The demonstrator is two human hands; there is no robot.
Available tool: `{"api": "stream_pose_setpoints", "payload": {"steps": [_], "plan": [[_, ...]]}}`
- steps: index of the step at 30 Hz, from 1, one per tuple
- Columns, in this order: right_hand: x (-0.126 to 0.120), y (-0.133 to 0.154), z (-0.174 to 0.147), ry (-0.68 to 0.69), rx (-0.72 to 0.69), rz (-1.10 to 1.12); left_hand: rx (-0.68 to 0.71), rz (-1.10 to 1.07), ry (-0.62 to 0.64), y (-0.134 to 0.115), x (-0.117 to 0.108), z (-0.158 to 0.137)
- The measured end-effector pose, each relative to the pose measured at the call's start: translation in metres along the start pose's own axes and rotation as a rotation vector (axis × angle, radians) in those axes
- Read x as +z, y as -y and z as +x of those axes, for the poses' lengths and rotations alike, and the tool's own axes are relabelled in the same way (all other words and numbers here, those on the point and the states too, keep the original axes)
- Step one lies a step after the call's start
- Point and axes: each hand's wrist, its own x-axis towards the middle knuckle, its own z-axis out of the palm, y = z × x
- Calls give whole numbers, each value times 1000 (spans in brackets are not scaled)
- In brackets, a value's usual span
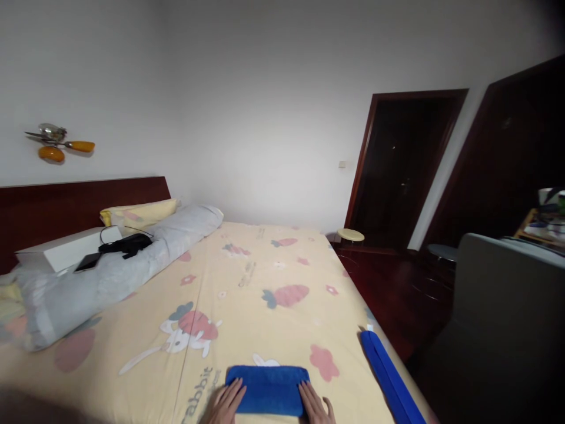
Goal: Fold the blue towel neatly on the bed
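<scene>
A folded blue towel lies flat on the bed near its front edge, its long side running across my view. The fingers of my left hand rest stretched out on its left end. On the right end lie the fingers of my right hand, also extended, with the thumb apart. Neither hand grips the cloth. Farther right, along the bed's side, is a long, narrow folded blue cloth with a small white tag at its far end.
The bed has a yellow sheet printed with rabbits and carrots. Along the headboard lie a rolled grey quilt, a white box, a phone and a black item. To the right stand stools and a grey chair.
</scene>
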Motion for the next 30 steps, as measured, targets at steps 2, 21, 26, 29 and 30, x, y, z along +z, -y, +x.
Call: {"api": "stream_pose_setpoints", "payload": {"steps": [2, 21, 26, 29, 30], "plan": [[-11, -5, 5, 74, -20, 89, -126, -67, 21, 3, 2, -3], [-54, 42, 91, 317, 335, 74, -647, -237, 170, 8, -15, 86], [-18, 81, 95, 407, -83, 281, -340, -307, 304, -43, -3, 107], [-4, 82, 92, 420, -30, 253, -318, -282, 361, -49, 1, 103], [-3, 77, 89, 411, -8, 232, -317, -265, 370, -45, 0, 99]]}}
